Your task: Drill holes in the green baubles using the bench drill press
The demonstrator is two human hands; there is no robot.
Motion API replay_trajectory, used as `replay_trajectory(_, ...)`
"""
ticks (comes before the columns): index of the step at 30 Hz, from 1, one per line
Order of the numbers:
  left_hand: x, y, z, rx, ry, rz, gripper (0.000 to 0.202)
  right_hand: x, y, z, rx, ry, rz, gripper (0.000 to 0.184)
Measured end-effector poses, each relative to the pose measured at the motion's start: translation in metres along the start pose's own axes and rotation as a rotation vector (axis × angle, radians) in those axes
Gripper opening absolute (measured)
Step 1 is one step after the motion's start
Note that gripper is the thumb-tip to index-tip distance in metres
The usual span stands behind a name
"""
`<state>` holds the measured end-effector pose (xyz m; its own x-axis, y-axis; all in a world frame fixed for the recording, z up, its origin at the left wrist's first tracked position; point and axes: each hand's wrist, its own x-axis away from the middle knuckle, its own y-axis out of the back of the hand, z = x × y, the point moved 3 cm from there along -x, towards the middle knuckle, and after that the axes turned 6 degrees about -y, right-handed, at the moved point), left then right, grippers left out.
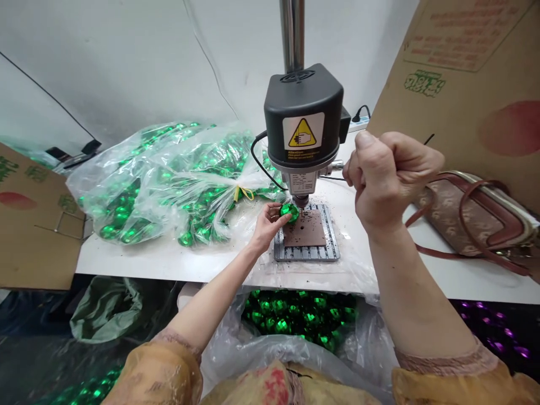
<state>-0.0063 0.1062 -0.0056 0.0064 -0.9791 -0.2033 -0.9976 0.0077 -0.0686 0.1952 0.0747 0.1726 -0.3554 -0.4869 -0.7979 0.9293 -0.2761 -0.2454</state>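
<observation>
Left hand (266,226): thumb and fingers curled partway, pinching a shiny green ball (289,213) from its left side. We reckon that side grip keeps the fingertips out from under the chuck (301,201). The ball sits at the chuck's lower left, above the brown pad (314,233) on the metal base (307,259). We'd guess the pad spares the base from the bit; it has a small hole and dark crumbs on it.

Right hand (382,183): raised, closed into a fist, apparently round the lever (429,139) of the drill (304,115); that would explain the height.

Clear bag (198,194) of green balls lies left of the drill, yellow tie (243,193) round its gathered neck. More green balls (287,315) sit in open plastic below the table edge, probably for easy reach from the seat.

Hard to make out: the inside of the right grip is hidden, and we see only the lever's dark tip. The bit is barely visible, so we can't tell whether it touches the ball. Both cardboard boxes (34,225) (464,118) are cut off, as are the handbag (468,216) and the purple balls (498,332) at right.
</observation>
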Motion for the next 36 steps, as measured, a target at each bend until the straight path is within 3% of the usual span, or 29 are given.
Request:
replay_trajectory(7,0.002,-0.005,0.011,-0.080,-0.050,0.059,0.061,0.002,0.001,-0.003,0.053,-0.080,-0.009,0.054)
replay_trajectory(16,0.006,-0.009,0.010,-0.288,-0.145,0.171,0.056,0.002,0.001,-0.002,0.061,-0.019,-0.001,0.051)
replay_trajectory(22,0.012,-0.021,0.003,-0.244,-0.178,0.233,0.053,0.005,0.001,-0.002,0.085,-0.028,-0.003,0.051)
replay_trajectory(28,0.011,-0.026,0.008,-0.226,-0.105,0.108,0.049,0.005,0.002,-0.003,0.157,-0.047,0.002,0.051)
replay_trajectory(36,0.011,-0.025,0.016,-0.064,-0.088,0.041,0.058,0.004,0.002,-0.001,0.045,-0.107,-0.031,0.060)
